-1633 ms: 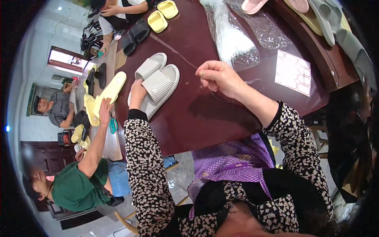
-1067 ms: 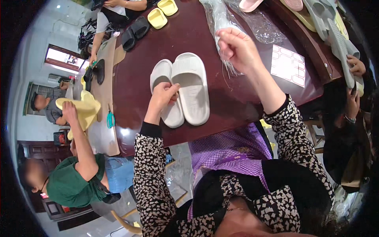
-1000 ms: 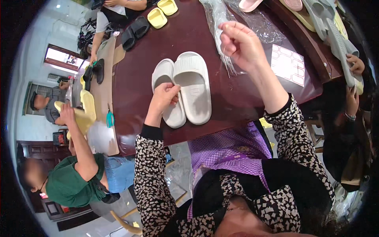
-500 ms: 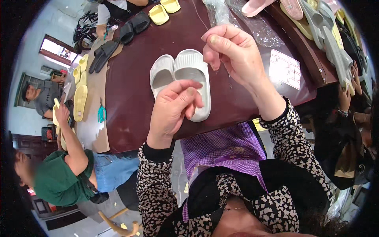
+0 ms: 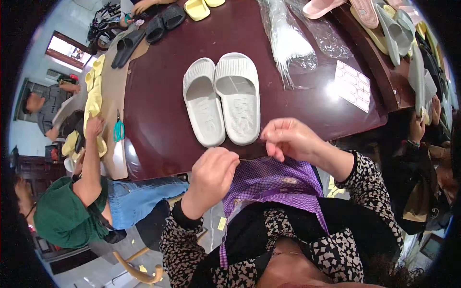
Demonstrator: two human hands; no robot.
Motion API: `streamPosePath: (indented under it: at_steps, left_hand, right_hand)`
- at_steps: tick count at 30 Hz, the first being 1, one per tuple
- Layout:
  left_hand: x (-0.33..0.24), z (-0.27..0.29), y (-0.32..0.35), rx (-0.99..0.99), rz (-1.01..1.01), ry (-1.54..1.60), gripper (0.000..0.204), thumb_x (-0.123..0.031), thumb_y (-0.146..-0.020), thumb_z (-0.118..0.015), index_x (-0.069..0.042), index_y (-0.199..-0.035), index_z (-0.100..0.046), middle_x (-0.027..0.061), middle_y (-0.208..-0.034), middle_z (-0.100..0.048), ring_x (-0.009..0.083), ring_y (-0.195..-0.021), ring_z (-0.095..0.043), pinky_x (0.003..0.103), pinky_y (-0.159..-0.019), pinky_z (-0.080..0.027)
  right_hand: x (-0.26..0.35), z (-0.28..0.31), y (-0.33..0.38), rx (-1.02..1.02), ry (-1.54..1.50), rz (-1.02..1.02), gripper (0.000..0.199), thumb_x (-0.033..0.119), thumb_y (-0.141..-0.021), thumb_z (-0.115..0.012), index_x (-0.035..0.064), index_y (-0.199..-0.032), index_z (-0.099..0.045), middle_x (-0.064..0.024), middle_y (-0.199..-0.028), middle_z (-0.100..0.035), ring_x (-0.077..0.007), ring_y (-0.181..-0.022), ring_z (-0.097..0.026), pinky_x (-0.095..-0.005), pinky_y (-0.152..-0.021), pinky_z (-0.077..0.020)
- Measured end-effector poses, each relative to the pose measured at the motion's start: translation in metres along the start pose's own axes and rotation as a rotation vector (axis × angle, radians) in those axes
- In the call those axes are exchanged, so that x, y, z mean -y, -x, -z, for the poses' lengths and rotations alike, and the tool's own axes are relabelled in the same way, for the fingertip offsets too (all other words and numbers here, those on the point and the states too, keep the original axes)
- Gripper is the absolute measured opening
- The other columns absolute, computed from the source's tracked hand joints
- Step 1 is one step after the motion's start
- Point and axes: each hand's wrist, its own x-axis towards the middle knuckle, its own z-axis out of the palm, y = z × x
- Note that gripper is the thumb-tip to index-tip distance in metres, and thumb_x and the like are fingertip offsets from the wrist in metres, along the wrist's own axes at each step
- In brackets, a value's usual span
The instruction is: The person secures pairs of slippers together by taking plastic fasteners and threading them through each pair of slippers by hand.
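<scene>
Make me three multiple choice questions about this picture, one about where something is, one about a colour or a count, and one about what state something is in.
1. Where do the scissors lie?
A. at the table's left edge
B. on the sticker sheet
C. between the slippers

2. What colour is the pair of slippers nearest the hands?
A. black
B. off-white
C. pink

3. How are those slippers lying?
A. stacked
B. soles up
C. side by side, footbeds up

Answers: 1 A, they rest near the co-worker in green. 2 B, both are pale off-white. 3 C, both footbeds face up on the dark table, ahead of the left hand and right hand.
</scene>
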Motion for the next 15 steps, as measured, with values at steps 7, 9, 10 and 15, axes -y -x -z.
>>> streamPosePath:
  at_steps: [7, 9, 10, 15]
  left_hand:
    - [0.024, -0.013, 0.015, 0.099, -0.014, -0.057, 0.014, -0.001, -0.071, -0.064, -0.001, -0.082, -0.056, 0.01, -0.077, -0.052, 0.0263, -0.072, -0.054, 0.035, -0.064, -0.045]
    - [0.029, -0.011, 0.014, 0.09, -0.027, -0.077, 0.013, -0.002, -0.071, -0.064, -0.001, -0.082, -0.056, 0.0102, -0.077, -0.052, 0.0267, -0.073, -0.054, 0.035, -0.064, -0.045]
    - [0.031, -0.01, 0.012, 0.083, -0.044, -0.098, 0.012, -0.002, -0.072, -0.063, -0.001, -0.081, -0.056, 0.0103, -0.077, -0.052, 0.027, -0.073, -0.053, 0.035, -0.064, -0.045]
    - [0.058, -0.014, -0.005, 0.084, -0.142, -0.087, 0.009, -0.002, -0.073, -0.06, -0.001, -0.081, -0.056, 0.012, -0.078, -0.053, 0.0293, -0.074, -0.053, 0.037, -0.066, -0.045]
  right_hand:
    - [-0.024, 0.01, -0.012, -0.123, -0.046, -0.153, 0.013, 0.012, -0.089, -0.054, -0.0002, -0.09, -0.057, -0.0099, -0.066, -0.062, -0.0148, -0.048, -0.056, -0.0258, -0.044, -0.0466]
    - [-0.021, 0.009, -0.017, -0.153, -0.049, -0.162, 0.013, 0.012, -0.089, -0.053, -0.0001, -0.09, -0.056, -0.0098, -0.066, -0.062, -0.0148, -0.048, -0.056, -0.0263, -0.045, -0.0466]
    - [-0.017, 0.009, -0.02, -0.155, -0.034, -0.141, 0.013, 0.012, -0.089, -0.053, -0.0002, -0.091, -0.056, -0.0096, -0.067, -0.062, -0.0146, -0.049, -0.056, -0.0265, -0.045, -0.0467]
    - [0.0, 0.017, -0.043, -0.2, 0.075, -0.003, 0.015, 0.013, -0.089, -0.053, -0.0013, -0.091, -0.056, -0.0102, -0.074, -0.063, -0.0148, -0.055, -0.057, -0.0287, -0.05, -0.0481]
